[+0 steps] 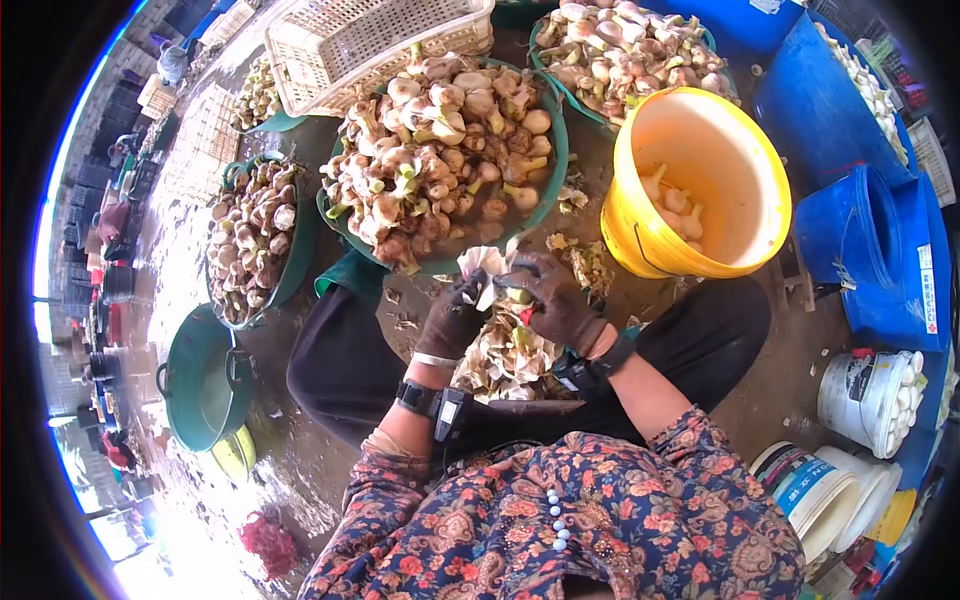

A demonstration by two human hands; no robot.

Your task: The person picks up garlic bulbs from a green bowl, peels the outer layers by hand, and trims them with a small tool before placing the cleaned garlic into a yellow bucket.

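Both of my hands wear dark gloves and meet in front of my lap. My left hand (455, 315) is closed on pale, papery garlic skin (483, 264). Beside it, my right hand (556, 300) is closed round a garlic bulb (517, 296), with something red showing at its fingers. Below the hands lies a heap of peeled skins (508, 357) between my legs. Just beyond them stands a wide green tub (560, 170) of unpeeled garlic (425, 150) partly in water. To its right, a yellow bucket (640, 225) holds a few peeled bulbs (680, 212).
More garlic fills tubs at the left (250, 240) and top (630, 50). A woven crate (370, 50) stands at the back. Blue containers (850, 225) and white buckets (855, 400) line the right. An empty green basket (200, 385) is at the left. People are in the far left background.
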